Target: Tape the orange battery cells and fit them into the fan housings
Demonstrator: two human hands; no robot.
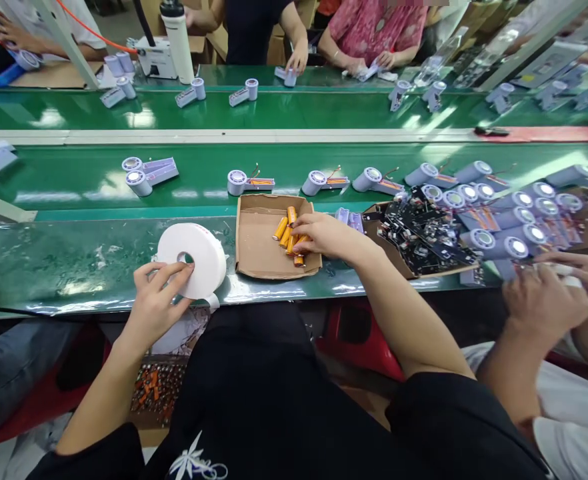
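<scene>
A wide roll of white tape (208,250) lies tilted at the front edge of the green workbench, its loose end (213,302) hanging at the bottom. My left hand (160,293) grips its near side, fingertips by the centre hole and thumb low near the loose end. To the right is a shallow cardboard tray (254,257) with several orange cylindrical battery cells (285,235) in its right half. My right hand (319,235) reaches in over the tray's right edge, its fingers closed around a cell in the pile. The fingers partly hide that cell.
Lilac fan-like housings (237,181) with wires line the green conveyor (199,167) behind the tray. A box of black circuit parts (419,230) stands right, beside clustered housings. A co-worker's hands (547,293) work at far right. Other people sit across the line.
</scene>
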